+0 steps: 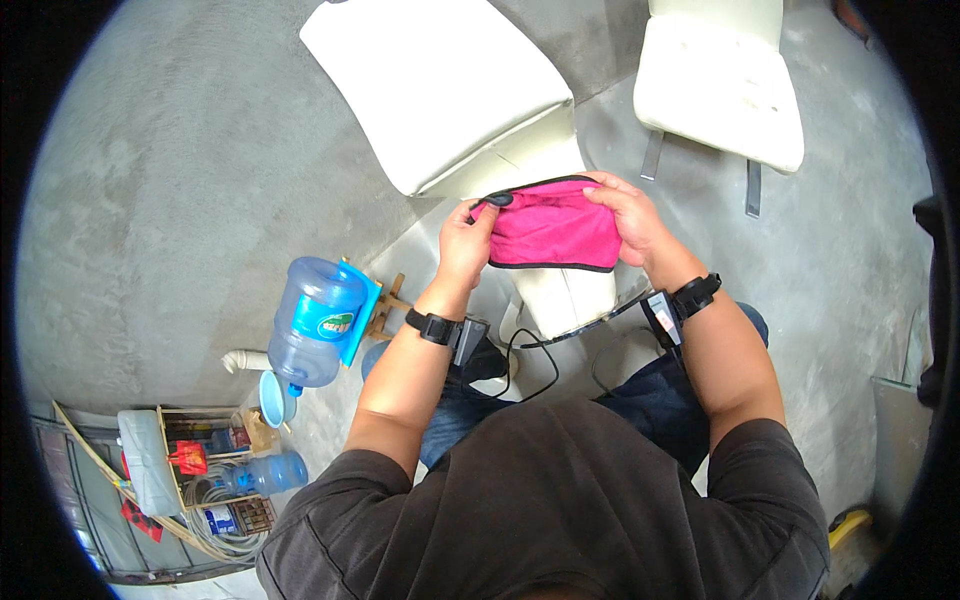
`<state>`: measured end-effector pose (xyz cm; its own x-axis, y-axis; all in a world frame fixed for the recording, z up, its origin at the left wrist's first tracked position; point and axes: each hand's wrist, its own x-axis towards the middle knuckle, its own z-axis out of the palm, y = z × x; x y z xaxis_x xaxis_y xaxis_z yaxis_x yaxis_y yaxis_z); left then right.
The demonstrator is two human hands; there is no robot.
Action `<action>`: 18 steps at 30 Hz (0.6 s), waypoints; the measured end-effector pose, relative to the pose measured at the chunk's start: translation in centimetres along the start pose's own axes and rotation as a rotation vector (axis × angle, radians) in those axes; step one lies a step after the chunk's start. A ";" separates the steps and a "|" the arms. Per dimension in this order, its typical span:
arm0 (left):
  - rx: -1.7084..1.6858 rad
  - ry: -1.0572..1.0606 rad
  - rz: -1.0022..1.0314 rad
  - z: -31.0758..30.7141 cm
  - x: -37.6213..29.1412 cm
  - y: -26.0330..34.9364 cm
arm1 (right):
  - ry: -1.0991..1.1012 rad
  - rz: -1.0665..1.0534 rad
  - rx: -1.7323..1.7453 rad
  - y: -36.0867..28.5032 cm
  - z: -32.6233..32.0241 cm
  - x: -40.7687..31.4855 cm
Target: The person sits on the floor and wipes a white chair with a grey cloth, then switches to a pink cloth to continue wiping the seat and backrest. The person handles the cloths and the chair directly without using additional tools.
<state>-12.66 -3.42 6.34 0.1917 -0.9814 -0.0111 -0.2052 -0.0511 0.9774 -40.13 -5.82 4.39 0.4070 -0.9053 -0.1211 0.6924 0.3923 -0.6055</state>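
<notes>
A pink cloth with black edging (555,231) is stretched between my two hands in front of me. My left hand (469,238) grips its left end, with the thumb beside a small black oval piece (499,199) at the upper left corner. On the right side, my right hand (630,217) holds the cloth with the thumb on its face and the fingers partly hidden behind it. Below and behind the cloth stands the white tapered base (566,300) of a large white padded seat (457,82).
A white chair (716,90) with metal legs is at the upper right. To the left are a large blue water bottle (311,322), a light blue basin (277,400) and a shelf rack (171,457) with bottles and hoses. Black cables (555,360) hang between my legs.
</notes>
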 end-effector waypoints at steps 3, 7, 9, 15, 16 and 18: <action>0.554 0.017 0.178 -2.2 0.2 0.5 | 0.040 -0.083 -0.398 -0.3 -0.4 0.2; 0.830 -0.008 0.455 -3.0 -0.1 1.0 | 0.016 -0.079 -0.585 -0.1 -0.3 -0.4; 0.884 -0.025 0.370 -2.8 -0.2 1.2 | 0.014 -0.031 -0.546 0.0 0.0 -0.5; 0.857 0.172 0.602 -3.9 -0.5 1.0 | 0.251 -0.034 -0.314 -0.3 -0.1 -0.1; 0.844 0.211 0.584 -4.5 -0.6 0.8 | 0.323 -0.036 -0.318 -0.3 -0.3 0.0; 0.488 0.128 0.123 -5.3 -1.1 -0.3 | 0.434 0.028 -0.351 -0.3 -0.7 0.0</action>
<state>-7.74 -1.34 7.18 0.2475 -0.9566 0.1539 -0.6519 -0.0469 0.7569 -40.76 -6.05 4.06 0.0886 -0.9082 -0.4091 0.4147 0.4070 -0.8138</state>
